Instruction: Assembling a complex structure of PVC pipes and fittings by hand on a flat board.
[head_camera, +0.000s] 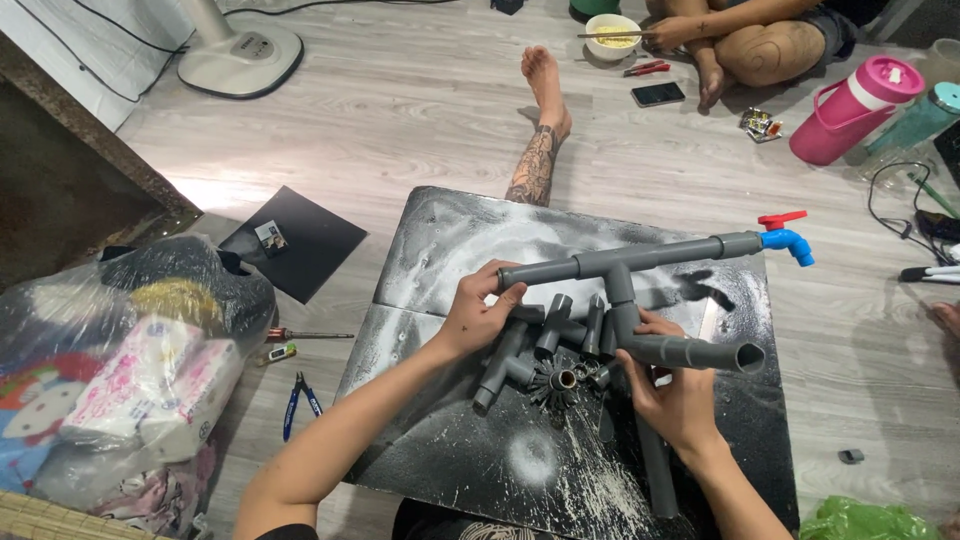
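Observation:
A grey pipe assembly (640, 258) is lifted over a black board (450, 240) on the floor. It has a long horizontal pipe, a tee, a downward branch and an angled piece. A blue tap with a red handle (787, 238) caps its right end. My left hand (478, 312) grips the left end of the horizontal pipe. My right hand (672, 388) holds the lower elbow section (695, 352). Several loose grey pipe pieces (545, 345) and a round black brush-like fitting (556, 383) lie beneath.
A plastic bag of packages (120, 370) sits at left, with blue pliers (297, 403) and a screwdriver (305, 335) beside it. Another person's leg (540, 130) stretches toward the board. A seated person, a bowl (612, 35), phone (658, 94) and pink jug (855, 108) lie beyond.

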